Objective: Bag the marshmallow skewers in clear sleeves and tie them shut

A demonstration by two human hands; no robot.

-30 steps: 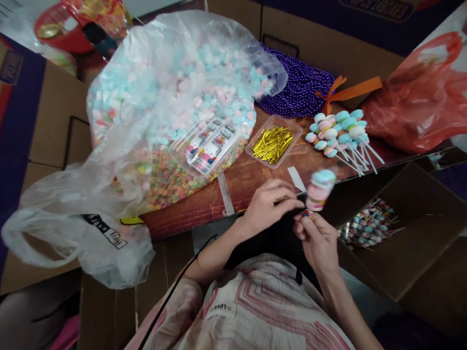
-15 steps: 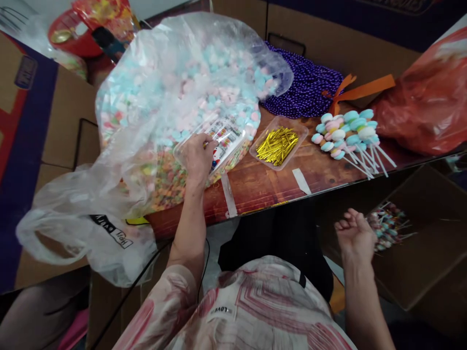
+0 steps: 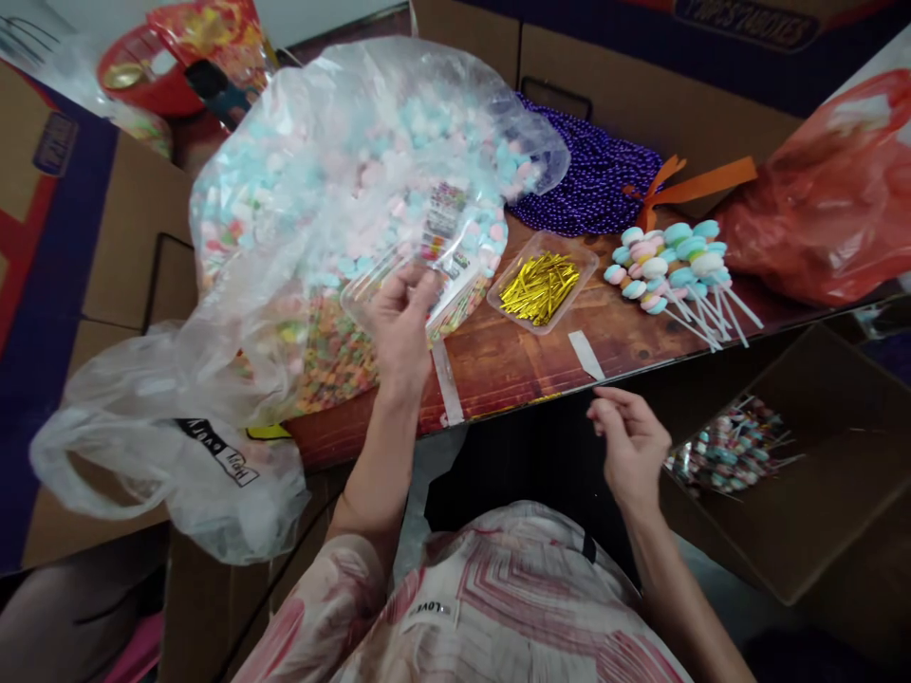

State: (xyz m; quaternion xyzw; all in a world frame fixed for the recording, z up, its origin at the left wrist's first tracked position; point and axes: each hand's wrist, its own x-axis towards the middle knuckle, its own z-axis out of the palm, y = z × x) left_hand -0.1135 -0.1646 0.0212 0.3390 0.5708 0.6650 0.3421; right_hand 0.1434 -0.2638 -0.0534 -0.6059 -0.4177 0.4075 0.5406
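My left hand [image 3: 402,308] pinches a small clear printed plastic bag [image 3: 442,216], raised above a clear plastic tray [image 3: 356,292]. In that tray lies a stack of similar printed bags [image 3: 459,285]. My right hand [image 3: 632,441], fingers loosely curled and nothing visible in them, hangs just off the table's front edge. Gold twist ties [image 3: 539,287] fill another clear tray [image 3: 590,266] between the hands. To its right lie several marshmallow sticks [image 3: 669,266], pink, blue and white pieces on white sticks.
A large clear bag [image 3: 320,123] of pastel marshmallows covers the table's left part. Purple bead strings [image 3: 584,171] with an orange ribbon lie behind. A red plastic bag [image 3: 832,199] stands right. Below, an open cardboard box [image 3: 818,503] holds wrapped sticks [image 3: 740,446].
My left hand has lifted a printed bag off the stack in the tray. My right hand has come left and up, away from the cardboard box toward the table edge.
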